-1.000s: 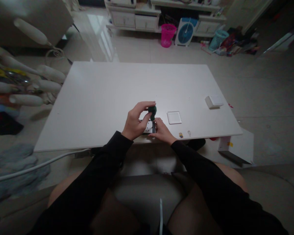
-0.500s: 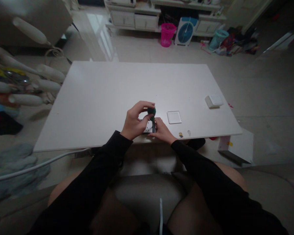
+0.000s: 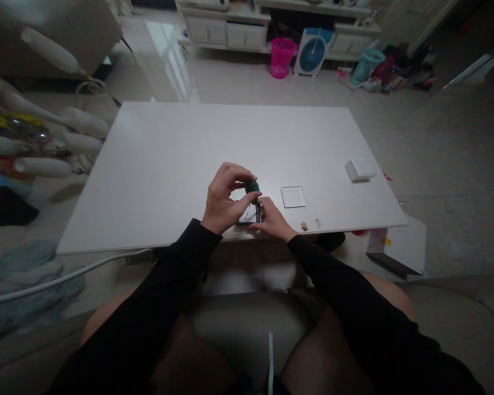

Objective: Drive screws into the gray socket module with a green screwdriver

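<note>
Near the table's front edge lies a white wall socket [image 3: 247, 216] with dark slots and a dark side edge. My left hand [image 3: 224, 201] is closed around the green handle of a screwdriver [image 3: 252, 187], held upright over the socket's right part. Where its tip meets the socket is too small to make out. My right hand [image 3: 273, 220] grips the socket's right edge between thumb and fingers. To the right of that hand lies a thin white square frame [image 3: 293, 197].
A white box [image 3: 359, 170] stands at the right of the white table [image 3: 181, 148]. Close to the front edge lie a small yellow item [image 3: 304, 226] and a small clear item [image 3: 318, 223]. Beyond the table are a pink basket [image 3: 282, 57] and a blue fan [image 3: 313, 51].
My left hand has turned a little and shifted slightly left, tilting the screwdriver's handle that way. My right hand stays on the socket.
</note>
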Demonstrator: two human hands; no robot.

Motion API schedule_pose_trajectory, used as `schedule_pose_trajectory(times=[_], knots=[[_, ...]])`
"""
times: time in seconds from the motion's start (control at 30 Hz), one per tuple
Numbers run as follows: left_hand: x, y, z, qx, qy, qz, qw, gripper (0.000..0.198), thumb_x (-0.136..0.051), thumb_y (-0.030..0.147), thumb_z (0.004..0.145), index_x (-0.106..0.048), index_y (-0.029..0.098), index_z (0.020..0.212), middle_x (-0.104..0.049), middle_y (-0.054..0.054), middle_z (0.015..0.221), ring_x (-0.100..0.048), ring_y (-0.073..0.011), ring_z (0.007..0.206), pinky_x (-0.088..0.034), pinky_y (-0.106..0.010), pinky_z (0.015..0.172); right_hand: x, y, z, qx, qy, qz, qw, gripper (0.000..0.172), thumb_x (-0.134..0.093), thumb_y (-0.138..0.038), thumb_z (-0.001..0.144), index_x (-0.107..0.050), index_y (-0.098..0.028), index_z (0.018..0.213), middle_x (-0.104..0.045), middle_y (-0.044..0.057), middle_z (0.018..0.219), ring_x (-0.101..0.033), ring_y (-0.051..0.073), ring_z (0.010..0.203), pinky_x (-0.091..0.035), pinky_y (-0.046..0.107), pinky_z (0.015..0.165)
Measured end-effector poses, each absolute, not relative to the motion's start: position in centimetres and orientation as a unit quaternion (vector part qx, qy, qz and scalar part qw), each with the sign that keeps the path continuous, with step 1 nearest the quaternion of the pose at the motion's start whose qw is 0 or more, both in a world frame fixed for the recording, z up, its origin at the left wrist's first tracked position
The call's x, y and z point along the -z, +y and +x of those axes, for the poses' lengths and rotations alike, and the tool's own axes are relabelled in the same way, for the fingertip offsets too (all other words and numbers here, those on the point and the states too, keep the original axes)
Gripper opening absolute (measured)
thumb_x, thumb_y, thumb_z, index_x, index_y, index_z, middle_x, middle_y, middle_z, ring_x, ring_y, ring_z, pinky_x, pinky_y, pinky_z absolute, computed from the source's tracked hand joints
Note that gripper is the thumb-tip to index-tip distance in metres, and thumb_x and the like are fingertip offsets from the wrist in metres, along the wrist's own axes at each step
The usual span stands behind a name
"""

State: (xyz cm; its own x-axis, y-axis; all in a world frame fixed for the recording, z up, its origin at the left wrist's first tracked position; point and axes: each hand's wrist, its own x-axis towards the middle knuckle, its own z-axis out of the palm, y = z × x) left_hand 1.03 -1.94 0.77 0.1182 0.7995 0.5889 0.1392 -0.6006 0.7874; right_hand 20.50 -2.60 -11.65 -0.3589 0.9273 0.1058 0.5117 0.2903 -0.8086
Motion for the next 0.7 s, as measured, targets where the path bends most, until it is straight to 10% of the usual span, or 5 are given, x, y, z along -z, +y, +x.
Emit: schedule_pose_trajectory(times=[0.27,0.53,0.7], knots=[[-1.09,-1.86,0.80,-0.548,0.307,0.733,0.262,0.024,-0.069,0.007,0.092,-0.074,0.020,0.112,-0.078,-0.008,0.118,-0.075,-0.0223,0.114,-0.064,-0.045,0.103,11.74,-2.56,20.53,-0.347,-0.748,-0.476,0.306,0.075,-0.097,-0.021,0.065,-0.056,-0.023,0.128,-0.057,0.008,0.124,-0.056,0.031,0.120,-0.051,0.050,0.106],[-0.72,-1.69,1.43,-0.580,0.326,0.732,0.148,0.021,-0.088,0.019,0.082,-0.073,0.020,0.096,-0.066,-0.001,0.097,-0.067,-0.0172,0.088,-0.063,-0.033,0.075,11.95,-2.50,20.34,-0.354,-0.741,-0.476,0.313,0.080,-0.095,-0.019,0.064,-0.055,-0.023,0.133,-0.056,0.009,0.128,-0.056,0.033,0.123,-0.053,0.051,0.106],[-0.83,-1.86,1.33,-0.569,0.304,0.728,0.232,0.025,-0.071,0.003,0.087,-0.074,0.020,0.105,-0.072,-0.004,0.107,-0.073,-0.0201,0.103,-0.065,-0.038,0.087,11.66,-2.56,20.34,-0.349,-0.744,-0.478,0.310,0.075,-0.096,-0.021,0.065,-0.056,-0.024,0.128,-0.057,0.008,0.124,-0.057,0.031,0.119,-0.053,0.050,0.104]])
